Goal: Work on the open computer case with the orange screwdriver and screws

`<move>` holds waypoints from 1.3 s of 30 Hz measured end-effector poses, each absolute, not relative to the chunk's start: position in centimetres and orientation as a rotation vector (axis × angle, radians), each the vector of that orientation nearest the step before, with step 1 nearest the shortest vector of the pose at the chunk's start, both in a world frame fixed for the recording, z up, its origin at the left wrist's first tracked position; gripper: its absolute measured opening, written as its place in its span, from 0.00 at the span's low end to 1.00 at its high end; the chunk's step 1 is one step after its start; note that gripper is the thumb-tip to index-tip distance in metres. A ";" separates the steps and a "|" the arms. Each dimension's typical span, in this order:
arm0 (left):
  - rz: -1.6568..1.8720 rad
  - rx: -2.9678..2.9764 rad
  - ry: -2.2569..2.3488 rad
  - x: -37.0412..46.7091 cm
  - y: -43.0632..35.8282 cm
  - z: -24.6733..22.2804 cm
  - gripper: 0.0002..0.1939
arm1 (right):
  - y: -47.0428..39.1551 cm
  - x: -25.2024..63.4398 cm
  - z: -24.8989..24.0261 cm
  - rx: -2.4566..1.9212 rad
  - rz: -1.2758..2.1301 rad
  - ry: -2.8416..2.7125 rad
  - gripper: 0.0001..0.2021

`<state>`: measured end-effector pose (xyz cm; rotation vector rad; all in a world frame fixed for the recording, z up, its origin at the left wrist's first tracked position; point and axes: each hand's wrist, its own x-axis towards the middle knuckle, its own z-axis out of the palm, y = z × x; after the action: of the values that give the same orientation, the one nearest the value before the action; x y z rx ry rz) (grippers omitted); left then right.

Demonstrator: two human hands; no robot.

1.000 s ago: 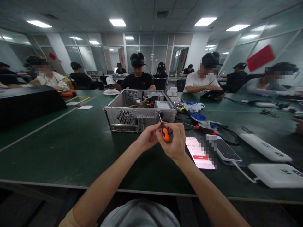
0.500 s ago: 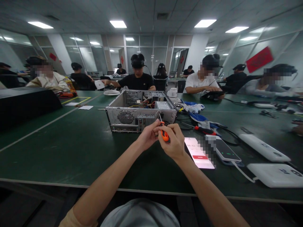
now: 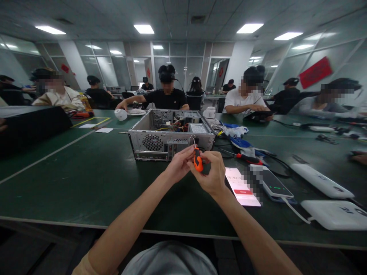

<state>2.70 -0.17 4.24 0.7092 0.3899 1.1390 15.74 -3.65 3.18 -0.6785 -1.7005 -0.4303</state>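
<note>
An orange-and-black screwdriver (image 3: 198, 160) points away from me, its shaft meeting the rear panel of an open desktop computer case (image 3: 152, 142). My right hand (image 3: 211, 172) has thumb and fingers on either side of the handle. The fingertips of my left hand (image 3: 180, 165) are closed at the handle's front end, beside the shaft. Whatever the tip sits on is too small to make out. The case lies on its side, with wires and a silver power supply (image 3: 196, 128) visible inside.
Right of the case lie a red-and-black screwdriver (image 3: 249, 158), blue-and-white gloves (image 3: 240, 143) and cables. Nearer are a lit phone (image 3: 243, 191), a second phone (image 3: 275, 183) and white power banks (image 3: 322, 179). Across the green table (image 3: 71, 183), a co-worker's hand (image 3: 122, 106) touches a white round device (image 3: 120, 114).
My right fingers have opened out and shifted round the handle, showing more of it. The screwdriver stays at the same spot. The co-worker opposite has lowered the white device to the table.
</note>
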 end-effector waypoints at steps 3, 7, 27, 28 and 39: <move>1.142 0.697 0.393 2.6 -0.2 4.2 0.09 | -3.7 15.8 3.2 -0.669 -0.476 -1.702 0.15; 1.152 0.730 0.452 2.3 0.0 3.9 0.08 | -3.9 16.0 3.4 -0.633 -0.508 -1.737 0.14; 1.151 0.725 0.399 2.3 -0.3 4.1 0.05 | -4.3 15.0 3.5 -0.681 -0.525 -1.747 0.19; 1.147 0.726 0.402 2.3 -0.3 4.3 0.05 | -4.4 15.0 3.4 -0.688 -0.536 -1.709 0.20; 1.154 0.805 0.419 2.0 0.1 4.1 0.06 | -4.4 15.5 3.5 -0.633 -0.581 -1.686 0.17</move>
<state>1.95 0.10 4.09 0.8047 0.4192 1.1543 15.48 -4.40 3.54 -0.6326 -1.6856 -0.5807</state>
